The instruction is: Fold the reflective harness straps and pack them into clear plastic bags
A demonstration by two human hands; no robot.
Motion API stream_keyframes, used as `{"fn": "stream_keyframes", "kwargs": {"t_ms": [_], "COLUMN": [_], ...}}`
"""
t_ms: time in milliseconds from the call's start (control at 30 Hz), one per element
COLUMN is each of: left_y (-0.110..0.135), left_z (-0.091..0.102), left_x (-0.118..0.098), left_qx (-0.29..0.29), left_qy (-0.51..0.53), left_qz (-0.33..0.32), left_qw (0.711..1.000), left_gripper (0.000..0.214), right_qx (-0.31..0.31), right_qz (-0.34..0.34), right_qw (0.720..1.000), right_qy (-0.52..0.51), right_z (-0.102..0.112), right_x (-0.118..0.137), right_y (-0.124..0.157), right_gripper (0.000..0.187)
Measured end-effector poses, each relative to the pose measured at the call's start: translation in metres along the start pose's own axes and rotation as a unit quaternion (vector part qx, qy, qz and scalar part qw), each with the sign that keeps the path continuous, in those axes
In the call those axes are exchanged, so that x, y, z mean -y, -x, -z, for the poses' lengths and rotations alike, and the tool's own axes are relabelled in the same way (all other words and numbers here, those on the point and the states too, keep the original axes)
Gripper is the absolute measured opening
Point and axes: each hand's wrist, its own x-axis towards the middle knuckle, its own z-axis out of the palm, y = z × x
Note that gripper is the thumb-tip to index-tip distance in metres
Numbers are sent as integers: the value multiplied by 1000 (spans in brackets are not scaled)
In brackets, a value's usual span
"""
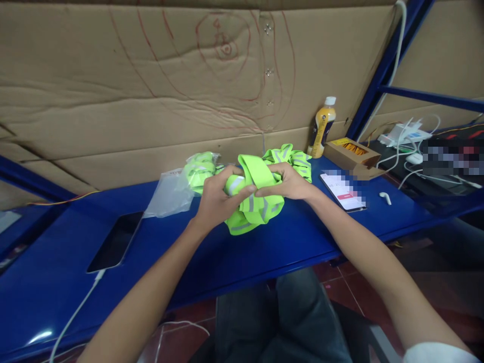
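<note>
Strap [259, 171], neon green with grey reflective stripes, bunched over middle of blue counter [298, 234], held between left hand [219, 195] and right hand [289, 181]. Both hands pinching it, left on its left side, right on its right, thumbs in front with tips nearly meeting, wide loop standing up between them, lower folds hanging; can't tell if those touch the counter. Behind left hand: green bundle [199, 174] and clear plastic bag [172, 196], touching; can't tell how much of the bundle is inside. Behind right hand: loose green pile [301, 162], same striped stuff. Further right: bottle [322, 130] with white cap, standing near cardboard wall [94, 65]; open cardboard box [346, 156] just beside it; lit phone [338, 186], partly blurred out, lying flat; white earbud [385, 198] near that. Left end: dark-screened phone [116, 242], white cable [97, 280] plugged in
</note>
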Motion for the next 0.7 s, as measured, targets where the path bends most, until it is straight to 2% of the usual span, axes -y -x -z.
{"fn": "stream_keyframes", "kwargs": {"t_ms": [100, 200, 267, 333, 400, 467, 567, 633, 700], "left_y": [-2, -7, -10, -11, -12, -11, -11, -14, -19], "left_z": [0, 2, 5, 9, 12, 12, 8, 6, 6], "left_x": [2, 6, 11, 16, 21, 23, 25, 27, 30], "left_qx": [-56, -65, -28, 41, 107, 128, 73, -6, -96], "left_qy": [6, -13, 8, 97, 197, 253, 291, 314, 341], "left_qz": [-4, 7, 41, 99, 158, 199, 243, 272, 279], "left_qw": [998, 998, 999, 990, 962, 938, 922, 910, 892], "left_gripper": [35, 35, 42, 51, 52, 47, 43, 41, 39], "right_qx": [-75, -140, -177, -208, -228, -244, -270, -281, -286], "right_qz": [-10, 3, 36, 78, 117, 157, 230, 264, 266], "right_qw": [997, 990, 982, 968, 951, 929, 892, 870, 858], "right_qy": [-17, 1, 51, 114, 175, 229, 281, 307, 333], "right_z": [-6, -11, -12, -13, -12, -12, -13, -13, -11], "right_x": [2, 6, 7, 6, 3, -1, -3, -1, 1], "right_y": [-1, -1, -1, -1, -1, -1, 1, 3, 4], "right_gripper": [40, 45, 46, 44, 40, 35, 26, 23, 22]}}
